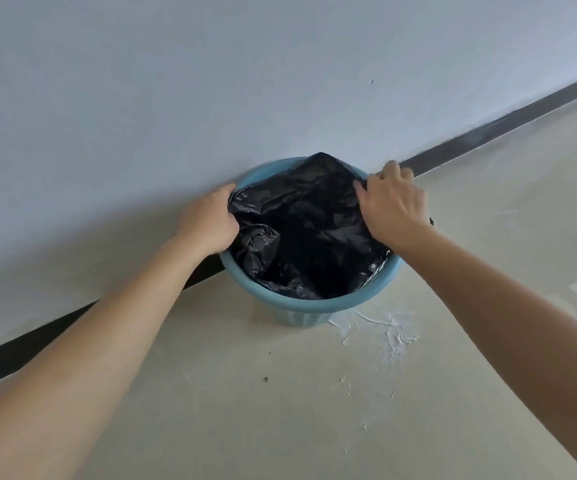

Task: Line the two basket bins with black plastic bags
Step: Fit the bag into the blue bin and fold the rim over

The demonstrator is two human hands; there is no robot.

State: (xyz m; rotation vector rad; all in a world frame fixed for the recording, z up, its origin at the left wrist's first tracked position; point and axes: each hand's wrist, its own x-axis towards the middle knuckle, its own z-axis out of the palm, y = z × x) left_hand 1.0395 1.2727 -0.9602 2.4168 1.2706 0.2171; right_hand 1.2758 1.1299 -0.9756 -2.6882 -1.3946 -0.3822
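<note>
Gripping the black plastic bag (300, 233) at opposite sides of its mouth, both hands sat level at centre frame: the left hand (210, 221) closed on the film at the left rim of the blue basket bin (309, 304), the right hand (392, 202) curled over the bag's edge at the right rim. The bag lay inside the bin, its far edge poking above the rim toward the wall (176, 81), its near edge still inside. Folding the edge outward looked next; neither hand was nearer.
</note>
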